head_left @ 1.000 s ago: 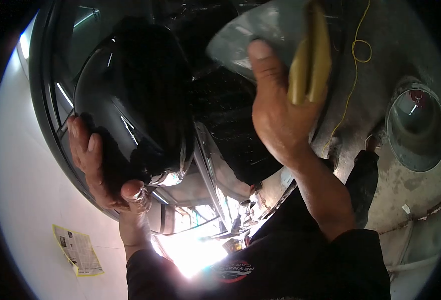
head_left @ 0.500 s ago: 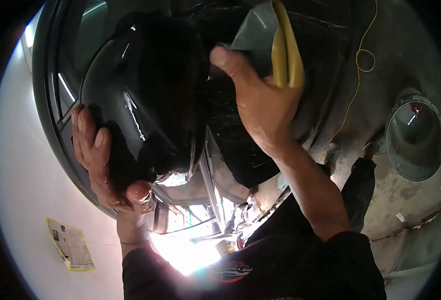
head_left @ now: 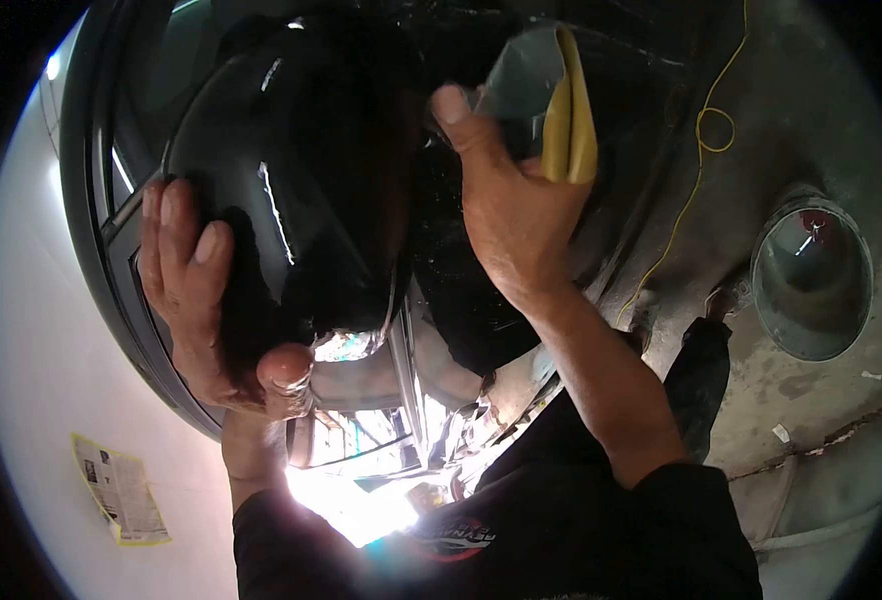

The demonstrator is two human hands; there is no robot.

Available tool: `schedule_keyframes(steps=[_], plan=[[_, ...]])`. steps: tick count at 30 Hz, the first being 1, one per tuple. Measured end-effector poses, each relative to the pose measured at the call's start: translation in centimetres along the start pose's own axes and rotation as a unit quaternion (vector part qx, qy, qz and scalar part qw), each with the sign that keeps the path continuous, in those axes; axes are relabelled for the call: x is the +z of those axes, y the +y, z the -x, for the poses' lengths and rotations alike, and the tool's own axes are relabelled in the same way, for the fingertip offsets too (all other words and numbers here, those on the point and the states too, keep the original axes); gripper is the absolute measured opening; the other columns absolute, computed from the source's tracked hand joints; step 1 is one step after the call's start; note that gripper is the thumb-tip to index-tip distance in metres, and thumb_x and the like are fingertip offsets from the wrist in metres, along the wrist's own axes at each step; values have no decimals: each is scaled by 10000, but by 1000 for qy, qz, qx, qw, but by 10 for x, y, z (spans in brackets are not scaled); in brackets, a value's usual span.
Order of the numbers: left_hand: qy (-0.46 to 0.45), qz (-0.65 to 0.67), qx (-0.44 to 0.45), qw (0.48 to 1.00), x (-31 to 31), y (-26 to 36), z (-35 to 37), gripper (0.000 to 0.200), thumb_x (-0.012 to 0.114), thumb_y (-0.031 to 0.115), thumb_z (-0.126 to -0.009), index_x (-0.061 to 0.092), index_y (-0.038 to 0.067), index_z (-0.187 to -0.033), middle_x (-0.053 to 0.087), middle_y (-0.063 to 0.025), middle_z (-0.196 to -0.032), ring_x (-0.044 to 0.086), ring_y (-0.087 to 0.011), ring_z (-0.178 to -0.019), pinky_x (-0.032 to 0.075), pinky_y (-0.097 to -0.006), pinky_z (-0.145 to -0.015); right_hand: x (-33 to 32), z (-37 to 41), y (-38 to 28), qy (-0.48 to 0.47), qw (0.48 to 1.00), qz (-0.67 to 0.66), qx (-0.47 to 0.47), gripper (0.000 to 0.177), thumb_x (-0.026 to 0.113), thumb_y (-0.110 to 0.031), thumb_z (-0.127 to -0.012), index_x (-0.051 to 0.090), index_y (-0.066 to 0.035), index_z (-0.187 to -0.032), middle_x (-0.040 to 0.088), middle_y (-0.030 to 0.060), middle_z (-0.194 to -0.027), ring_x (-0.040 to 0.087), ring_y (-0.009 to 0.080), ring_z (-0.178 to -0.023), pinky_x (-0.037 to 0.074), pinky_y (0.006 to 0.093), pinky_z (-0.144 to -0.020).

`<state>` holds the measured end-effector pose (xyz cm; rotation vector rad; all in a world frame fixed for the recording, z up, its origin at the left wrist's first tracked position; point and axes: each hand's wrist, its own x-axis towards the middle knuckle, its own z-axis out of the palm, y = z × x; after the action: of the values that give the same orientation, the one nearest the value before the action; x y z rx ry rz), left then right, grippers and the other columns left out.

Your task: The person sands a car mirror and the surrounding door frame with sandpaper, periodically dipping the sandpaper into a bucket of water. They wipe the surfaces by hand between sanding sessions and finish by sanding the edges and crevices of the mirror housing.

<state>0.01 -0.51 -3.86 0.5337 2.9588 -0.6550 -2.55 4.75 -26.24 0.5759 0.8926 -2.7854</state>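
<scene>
A glossy black car side mirror [head_left: 271,180] fills the upper left of the head view. My left hand [head_left: 186,300] cups its lower outer end, fingers laid along the near-left side and thumb on the lower edge. Right of the mirror, my right hand [head_left: 521,225] grips a folded sheet of sandpaper [head_left: 571,115], grey on one face and yellow on the other. The sheet is pinched between thumb and fingers, over the dark, wet-looking car body [head_left: 481,310]. Most of the right fingers are hidden behind the hand and the sheet.
A bucket [head_left: 811,345] holding liquid, with something reddish in it, stands on the stained floor at right. A looped yellow cord [head_left: 701,190] runs along the floor beside the car. A newspaper sheet [head_left: 121,490] is taped to the white surface at lower left.
The view has shifted slightly, so the bucket and cord appear a little further left. My right hand and the sandpaper have moved slightly; my left hand stays on the mirror.
</scene>
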Motion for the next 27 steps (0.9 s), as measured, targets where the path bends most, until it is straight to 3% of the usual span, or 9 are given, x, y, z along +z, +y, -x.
schedule_keyframes(steps=[2, 5, 9, 10, 13, 15, 20, 24, 27], plan=[[1, 7, 16, 1000, 0, -5, 0, 826, 399, 731, -987, 585, 23, -1368, 519, -251, -1491, 448, -399, -1432, 302, -558, -1206, -3, -5, 2, 8, 997, 72, -34, 361, 837, -207, -847, 607, -2, -1035, 615, 151, -1028, 617, 251, -918, 503, 400, -754], [24, 19, -14, 999, 6, 3, 0, 831, 394, 737, -985, 582, 25, -1370, 519, -249, -1490, 458, -401, -1423, 310, -555, -1203, 4, -40, -24, 46, 958, 247, -135, 380, 746, -244, -961, 649, 68, -1155, 635, 77, -785, 634, 194, -790, 498, 371, -695], [28, 12, -10, 999, 6, 4, -2, 822, 395, 732, -988, 579, 31, -1375, 537, -241, -1476, 468, -430, -1405, 317, -557, -1193, -9, -55, 4, 120, 969, 138, -167, 467, 786, -253, -925, 601, 78, -1198, 698, 158, -968, 681, 281, -880, 544, 401, -795], [31, 14, -9, 999, 7, 3, -2, 819, 404, 730, -987, 580, 30, -1374, 550, -237, -1466, 472, -452, -1396, 321, -553, -1184, -18, -45, -3, 164, 933, 302, -108, 432, 779, -244, -934, 595, 55, -1185, 688, 133, -1049, 673, 254, -957, 540, 380, -860], [19, 7, -5, 1000, 5, 4, -3, 793, 384, 713, -1003, 563, 46, -1394, 535, -239, -1477, 476, -438, -1396, 323, -568, -1189, -30, -24, -8, 59, 994, 73, -63, 459, 833, -154, -819, 636, 25, -1193, 661, 147, -1190, 635, 295, -1113, 517, 444, -953], [15, 5, 0, 1000, 5, 4, -3, 778, 367, 700, -1015, 552, 54, -1405, 520, -242, -1488, 475, -421, -1399, 324, -577, -1195, -37, -5, 8, -63, 928, 193, -312, 831, 864, -75, -733, 499, 32, -1472, 544, 237, -1467, 522, 411, -1355, 432, 474, -1141], [36, 27, -22, 999, 8, 7, -1, 813, 387, 728, -994, 565, 49, -1402, 528, -228, -1491, 467, -431, -1406, 320, -546, -1192, -15, 25, 14, -94, 927, 199, -305, 1022, 917, -63, -629, 387, 166, -1471, 340, 370, -1555, 335, 522, -1461, 325, 558, -1213], [28, 24, -29, 999, 5, 8, 1, 849, 397, 749, -979, 558, 44, -1423, 529, -217, -1497, 455, -430, -1413, 311, -522, -1196, -20, 15, -4, -124, 935, 224, -247, 980, 879, -17, -664, 360, 186, -1470, 301, 388, -1565, 319, 534, -1463, 333, 562, -1210], [25, 19, -21, 999, 5, 8, -2, 843, 392, 744, -985, 553, 44, -1426, 517, -215, -1508, 449, -430, -1416, 310, -528, -1196, -11, 32, 6, -46, 944, 209, -250, 761, 772, -121, -866, 414, 94, -1501, 418, 321, -1542, 432, 474, -1425, 437, 487, -1142]])
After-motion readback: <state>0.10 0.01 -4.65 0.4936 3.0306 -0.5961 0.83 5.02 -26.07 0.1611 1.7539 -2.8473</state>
